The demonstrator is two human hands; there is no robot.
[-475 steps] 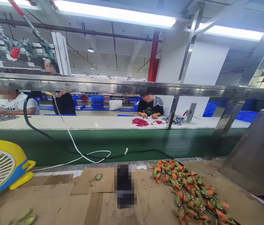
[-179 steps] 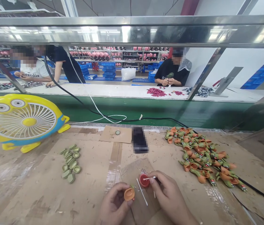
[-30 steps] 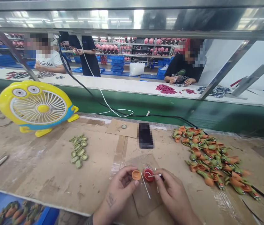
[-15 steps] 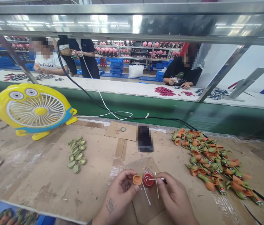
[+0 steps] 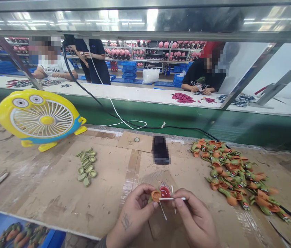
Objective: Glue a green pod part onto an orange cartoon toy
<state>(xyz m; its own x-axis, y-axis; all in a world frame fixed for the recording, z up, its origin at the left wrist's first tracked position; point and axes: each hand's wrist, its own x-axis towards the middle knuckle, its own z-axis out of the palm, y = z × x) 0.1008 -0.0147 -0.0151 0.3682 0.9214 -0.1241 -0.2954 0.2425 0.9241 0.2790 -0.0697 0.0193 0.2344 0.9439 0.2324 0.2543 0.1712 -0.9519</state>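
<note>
Pinching an orange toy piece (image 5: 156,195) near the front edge of the cardboard-covered table (image 5: 57,196), left hand (image 5: 135,210) fingers closed on it. Right hand (image 5: 194,217) grips a white swab stick (image 5: 171,198), tip touching the piece. Red cap (image 5: 165,192) just behind. Toy pile (image 5: 233,172) far right; green discs (image 5: 86,165) left; yellow fan (image 5: 41,119) far left.

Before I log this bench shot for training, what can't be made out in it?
- Dark object behind the hands, head view: pixelated.
- White stick: right hand fingers cover its end; its tip against the orange piece in the left hand is too small.
- Red cap: partly hidden by the stick.
- Blue bin: cut off by the bottom edge.
</note>
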